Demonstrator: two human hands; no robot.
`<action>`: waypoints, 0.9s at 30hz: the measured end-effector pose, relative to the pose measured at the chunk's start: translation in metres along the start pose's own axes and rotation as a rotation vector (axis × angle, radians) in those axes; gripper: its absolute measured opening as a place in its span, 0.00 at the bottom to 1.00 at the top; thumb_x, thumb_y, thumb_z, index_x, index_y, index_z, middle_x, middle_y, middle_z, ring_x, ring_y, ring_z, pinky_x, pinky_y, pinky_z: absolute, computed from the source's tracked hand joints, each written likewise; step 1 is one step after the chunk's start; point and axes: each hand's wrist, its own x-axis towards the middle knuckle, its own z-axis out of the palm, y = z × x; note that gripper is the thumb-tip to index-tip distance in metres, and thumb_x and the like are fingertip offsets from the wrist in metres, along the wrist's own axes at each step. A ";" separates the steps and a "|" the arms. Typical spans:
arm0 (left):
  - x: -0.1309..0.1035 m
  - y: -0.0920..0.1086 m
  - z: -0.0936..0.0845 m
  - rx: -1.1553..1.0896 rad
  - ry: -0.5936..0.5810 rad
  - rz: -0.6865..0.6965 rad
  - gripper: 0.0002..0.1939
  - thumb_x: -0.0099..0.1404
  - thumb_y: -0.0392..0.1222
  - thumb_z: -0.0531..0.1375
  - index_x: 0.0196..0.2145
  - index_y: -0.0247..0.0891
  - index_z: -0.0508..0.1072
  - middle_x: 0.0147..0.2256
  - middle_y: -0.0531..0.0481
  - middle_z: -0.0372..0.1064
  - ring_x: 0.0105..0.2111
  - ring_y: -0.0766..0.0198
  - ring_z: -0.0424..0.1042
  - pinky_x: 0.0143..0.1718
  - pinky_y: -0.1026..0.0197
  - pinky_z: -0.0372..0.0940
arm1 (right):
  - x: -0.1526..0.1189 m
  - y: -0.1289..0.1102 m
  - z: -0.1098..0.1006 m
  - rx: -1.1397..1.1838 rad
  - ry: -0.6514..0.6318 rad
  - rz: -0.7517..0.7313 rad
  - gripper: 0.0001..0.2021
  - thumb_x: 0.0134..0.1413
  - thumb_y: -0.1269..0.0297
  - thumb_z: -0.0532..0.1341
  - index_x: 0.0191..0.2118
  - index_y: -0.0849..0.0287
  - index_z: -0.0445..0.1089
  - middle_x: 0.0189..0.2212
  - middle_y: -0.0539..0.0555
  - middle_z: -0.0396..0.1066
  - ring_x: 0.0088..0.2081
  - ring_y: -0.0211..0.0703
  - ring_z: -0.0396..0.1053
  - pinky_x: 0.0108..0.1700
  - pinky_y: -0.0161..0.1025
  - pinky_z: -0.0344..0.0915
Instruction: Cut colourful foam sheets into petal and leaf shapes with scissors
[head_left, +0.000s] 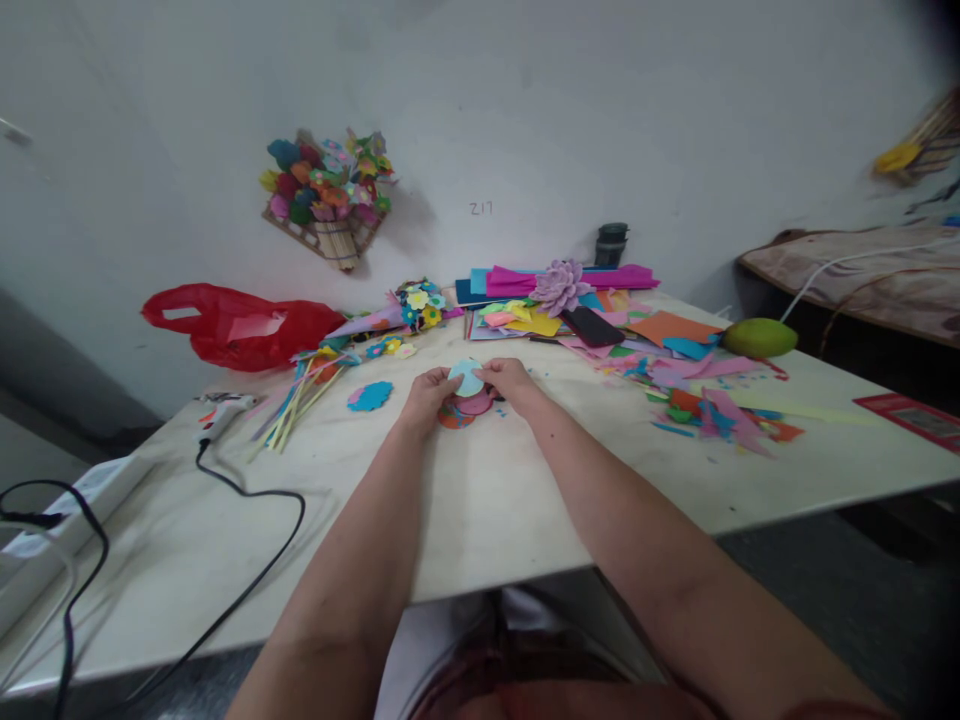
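Between my two hands is a light-blue paper circle [467,378], pinched at its edges just above the table. My left hand [429,394] grips its left side, and my right hand [507,380] grips its right side. Beneath it lie a pink round piece [475,404] and an orange patterned round piece [456,418], partly covered. To the left of my hands rests a blue scalloped paper piece [370,396] with a pink one peeking from under it.
A glue gun [223,414] with a black cord lies left, near a power strip [82,500]. Paper strips [296,405], a red plastic bag [240,330] and paper flowers [421,300] sit behind. Paper scraps [720,410], a phone [592,326] and a green fruit [760,338] are right.
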 end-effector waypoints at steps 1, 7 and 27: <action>0.000 0.000 0.000 0.002 0.000 0.000 0.22 0.40 0.48 0.71 0.29 0.32 0.71 0.23 0.49 0.72 0.23 0.65 0.71 0.28 0.62 0.66 | 0.000 -0.001 0.000 -0.010 0.011 0.002 0.11 0.40 0.64 0.67 0.20 0.63 0.65 0.14 0.44 0.60 0.15 0.30 0.54 0.18 0.31 0.55; 0.001 -0.002 -0.001 0.009 -0.007 -0.008 0.21 0.41 0.47 0.70 0.29 0.32 0.70 0.23 0.50 0.71 0.21 0.65 0.70 0.25 0.64 0.65 | -0.001 -0.002 0.001 -0.038 0.059 0.009 0.12 0.37 0.63 0.68 0.20 0.62 0.64 0.13 0.43 0.58 0.14 0.29 0.53 0.17 0.31 0.54; 0.000 0.002 0.005 0.122 0.113 0.028 0.20 0.40 0.51 0.69 0.22 0.34 0.69 0.19 0.52 0.69 0.19 0.66 0.69 0.25 0.63 0.65 | 0.001 -0.003 -0.004 0.036 0.096 -0.007 0.09 0.37 0.63 0.67 0.21 0.63 0.69 0.15 0.48 0.66 0.17 0.31 0.58 0.17 0.30 0.54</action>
